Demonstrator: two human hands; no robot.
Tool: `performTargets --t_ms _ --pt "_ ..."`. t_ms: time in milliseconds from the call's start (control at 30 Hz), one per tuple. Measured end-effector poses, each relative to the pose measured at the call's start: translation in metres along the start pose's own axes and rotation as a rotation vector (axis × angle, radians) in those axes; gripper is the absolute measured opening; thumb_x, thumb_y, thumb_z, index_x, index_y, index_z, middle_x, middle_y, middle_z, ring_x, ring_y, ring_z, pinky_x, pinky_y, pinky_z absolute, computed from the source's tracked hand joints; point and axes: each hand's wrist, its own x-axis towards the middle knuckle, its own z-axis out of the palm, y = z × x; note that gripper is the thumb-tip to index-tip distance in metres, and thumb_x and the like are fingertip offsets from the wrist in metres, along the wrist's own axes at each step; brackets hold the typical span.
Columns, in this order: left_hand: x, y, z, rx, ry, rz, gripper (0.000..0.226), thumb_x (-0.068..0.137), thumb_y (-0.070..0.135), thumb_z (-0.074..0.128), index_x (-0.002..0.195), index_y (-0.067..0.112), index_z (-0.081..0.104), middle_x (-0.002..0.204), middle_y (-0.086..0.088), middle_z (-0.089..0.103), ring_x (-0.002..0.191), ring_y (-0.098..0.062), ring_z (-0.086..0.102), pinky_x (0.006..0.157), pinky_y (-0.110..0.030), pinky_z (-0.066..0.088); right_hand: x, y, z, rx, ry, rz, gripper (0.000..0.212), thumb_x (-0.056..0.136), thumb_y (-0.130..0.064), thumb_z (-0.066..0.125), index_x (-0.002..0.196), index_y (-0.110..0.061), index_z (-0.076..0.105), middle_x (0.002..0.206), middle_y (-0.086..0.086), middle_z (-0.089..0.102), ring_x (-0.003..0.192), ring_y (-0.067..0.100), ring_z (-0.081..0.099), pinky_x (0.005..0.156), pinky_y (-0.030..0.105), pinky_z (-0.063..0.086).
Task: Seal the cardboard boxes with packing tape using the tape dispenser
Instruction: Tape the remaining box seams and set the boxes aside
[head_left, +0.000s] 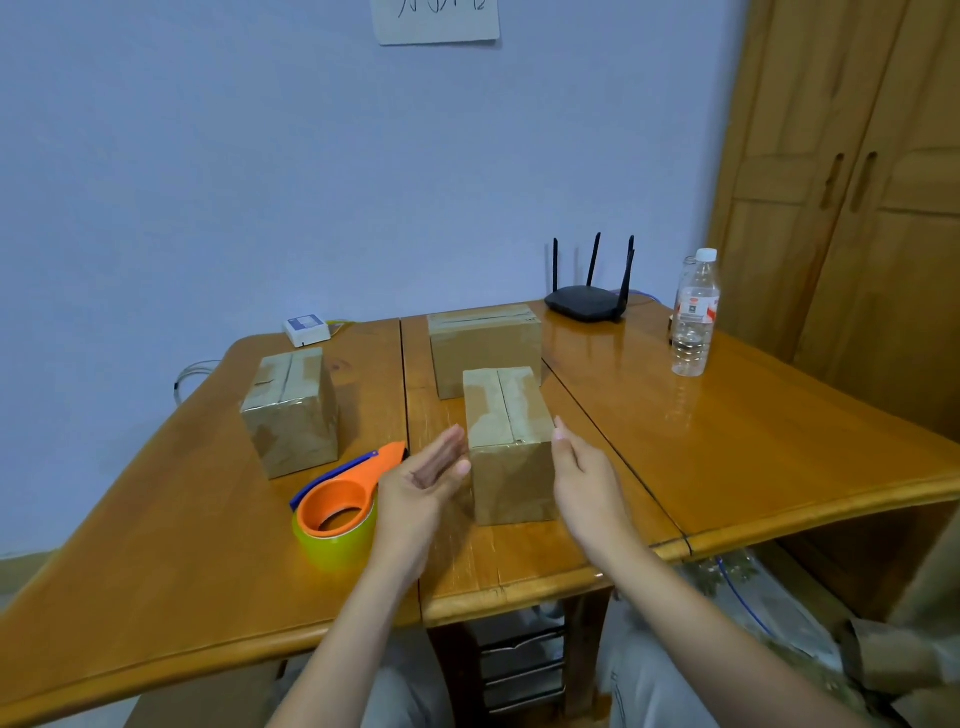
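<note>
Neither grip had closed: the left hand (426, 480) and right hand (584, 480) flanked the near box (511, 447) at the middle of the table (753, 447), fingers straight. The tape dispenser (340, 512) lay just left of it. Squaring the box, seam toward the body, would likely ease taping.

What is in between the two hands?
In the head view, a cardboard box stands on the table between the left hand and the right hand; both hands are open beside it.
</note>
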Motion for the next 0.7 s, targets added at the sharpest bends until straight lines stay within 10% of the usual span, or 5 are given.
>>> performTargets --t_ms 400,567,700 --pt "0.005 -0.007 0.020 -0.388 0.149 -0.308 0.021 0.088 0.004 0.068 0.108 0.006 0.073 0.117 0.002 0.073 0.113 -0.013 0.067 0.086 -0.026 0.054 0.006 0.006 0.004 -0.150 0.003 -0.026 0.072 0.097 -0.064 0.015 0.156 -0.027 0.034 0.115 -0.011 0.066 0.115 0.025 0.057 0.098 0.039 0.049" --pt "0.006 0.009 0.013 -0.144 0.118 -0.214 0.027 0.103 0.015 0.050 0.123 0.020 0.067 0.122 0.005 0.070 0.114 -0.014 0.064 0.090 -0.027 0.056 0.009 -0.004 0.006 -0.027 -0.017 0.084 0.064 0.105 -0.054 0.032 0.159 -0.022 0.026 0.155 -0.002 0.043 0.145 0.023 0.038 0.116 0.041 0.034" --pt "0.012 0.026 0.024 0.192 -0.019 -0.241 0.041 0.104 0.044 0.041 0.136 0.024 0.058 0.130 0.005 0.064 0.122 -0.013 0.057 0.106 -0.038 0.048 0.017 -0.014 0.016 0.083 -0.010 0.118 0.049 0.103 -0.052 0.041 0.139 -0.021 0.056 0.121 -0.005 0.067 0.111 0.016 0.062 0.085 0.031 0.053"
